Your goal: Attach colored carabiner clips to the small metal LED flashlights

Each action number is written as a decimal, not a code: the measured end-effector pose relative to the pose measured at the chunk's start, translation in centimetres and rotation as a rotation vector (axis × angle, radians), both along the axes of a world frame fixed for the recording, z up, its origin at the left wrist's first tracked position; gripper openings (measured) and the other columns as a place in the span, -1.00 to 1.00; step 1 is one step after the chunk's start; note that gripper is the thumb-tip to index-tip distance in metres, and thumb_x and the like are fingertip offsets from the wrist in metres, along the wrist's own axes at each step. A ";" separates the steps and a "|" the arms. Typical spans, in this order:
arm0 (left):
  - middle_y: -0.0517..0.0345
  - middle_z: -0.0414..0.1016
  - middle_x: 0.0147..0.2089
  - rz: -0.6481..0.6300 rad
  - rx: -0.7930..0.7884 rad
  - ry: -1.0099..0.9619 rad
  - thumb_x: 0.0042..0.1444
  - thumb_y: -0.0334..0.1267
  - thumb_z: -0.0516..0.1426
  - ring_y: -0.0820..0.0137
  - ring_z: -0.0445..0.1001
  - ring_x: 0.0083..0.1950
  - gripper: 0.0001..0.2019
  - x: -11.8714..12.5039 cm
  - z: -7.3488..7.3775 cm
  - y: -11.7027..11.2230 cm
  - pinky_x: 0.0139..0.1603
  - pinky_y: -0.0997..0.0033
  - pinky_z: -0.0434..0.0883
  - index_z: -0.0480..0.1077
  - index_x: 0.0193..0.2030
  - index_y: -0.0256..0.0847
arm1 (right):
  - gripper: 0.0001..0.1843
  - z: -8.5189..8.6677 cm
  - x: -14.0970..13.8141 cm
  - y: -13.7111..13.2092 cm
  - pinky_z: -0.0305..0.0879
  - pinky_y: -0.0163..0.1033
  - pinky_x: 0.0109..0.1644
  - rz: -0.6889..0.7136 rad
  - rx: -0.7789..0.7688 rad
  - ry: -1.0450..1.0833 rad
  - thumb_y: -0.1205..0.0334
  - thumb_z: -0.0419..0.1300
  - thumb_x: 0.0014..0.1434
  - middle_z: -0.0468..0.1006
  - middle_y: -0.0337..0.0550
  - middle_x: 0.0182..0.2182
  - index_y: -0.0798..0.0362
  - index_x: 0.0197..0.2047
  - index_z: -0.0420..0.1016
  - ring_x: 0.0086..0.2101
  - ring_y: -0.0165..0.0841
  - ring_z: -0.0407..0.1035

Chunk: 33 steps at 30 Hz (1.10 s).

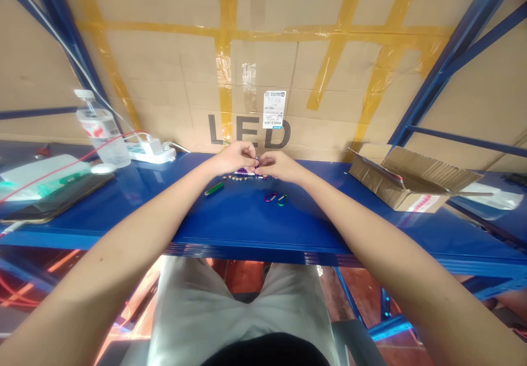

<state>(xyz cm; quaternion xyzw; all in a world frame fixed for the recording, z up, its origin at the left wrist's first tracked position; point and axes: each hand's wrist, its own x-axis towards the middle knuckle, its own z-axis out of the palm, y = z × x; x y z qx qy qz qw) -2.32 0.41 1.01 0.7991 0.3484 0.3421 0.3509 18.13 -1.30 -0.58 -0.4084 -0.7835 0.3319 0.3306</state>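
My left hand [235, 157] and my right hand [279, 166] meet above the far middle of the blue table. Their fingertips are pinched close together around something small and purplish, mostly hidden by the fingers. Just under them lies a purple metallic tube [244, 172], partly covered by the left hand. A row of several small brass-coloured pieces [240, 178] sits on the near side of it. To the left of these is a green tube [214, 189]. Nearer to me, below the right hand, lie a purple-red carabiner [270, 197] and a green carabiner [282, 200].
An open cardboard box [411, 182] stands on the table [263, 226] at the right. At the left are a water bottle [102, 127], a power strip [152, 151], a dark tablet-like slab [57, 198] and a red cable. A large taped carton [173, 86] rises behind.
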 end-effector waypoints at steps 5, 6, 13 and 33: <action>0.09 0.59 -0.30 0.041 0.121 0.122 0.06 -0.24 0.29 0.38 0.55 -0.28 -0.85 -0.5 -0.1 0.3 -0.25 0.38 0.43 0.46 -0.29 -0.25 | -0.91 -0.6 -0.2 0.5 0.26 -0.32 -0.37 -0.051 0.002 0.017 0.38 0.33 0.10 0.53 -0.24 -0.55 0.12 -0.39 0.50 -0.51 -0.43 0.38; 0.09 0.60 -0.29 0.059 0.152 0.193 0.06 -0.21 0.29 0.37 0.54 -0.27 -0.84 -0.8 -0.1 0.4 -0.25 0.38 0.41 0.49 -0.27 -0.24 | -0.90 -0.7 -0.2 0.7 0.25 -0.33 -0.38 -0.070 0.005 0.013 0.42 0.32 0.10 0.53 -0.25 -0.56 0.12 -0.41 0.48 -0.51 -0.44 0.38; 0.12 0.67 -0.25 0.034 0.120 0.674 0.01 -0.14 0.28 0.32 0.54 -0.29 -0.76 -1.8 -0.5 0.8 -0.29 0.40 0.34 0.62 -0.20 -0.18 | -0.84 -0.7 0.3 1.2 0.22 -0.35 -0.45 -0.152 0.007 -0.040 0.49 0.28 0.09 0.52 -0.27 -0.56 0.10 -0.43 0.42 -0.56 -0.47 0.33; 0.10 0.69 -0.11 -0.034 0.208 0.624 0.11 -0.15 0.21 0.27 0.58 -0.14 -0.74 -0.7 -1.6 1.0 -0.12 0.40 0.37 0.64 -0.13 -0.14 | -0.86 -0.7 0.3 0.9 0.22 -0.35 -0.43 -0.156 0.032 -0.117 0.48 0.27 0.09 0.52 -0.27 -0.57 0.10 -0.41 0.42 -0.53 -0.44 0.37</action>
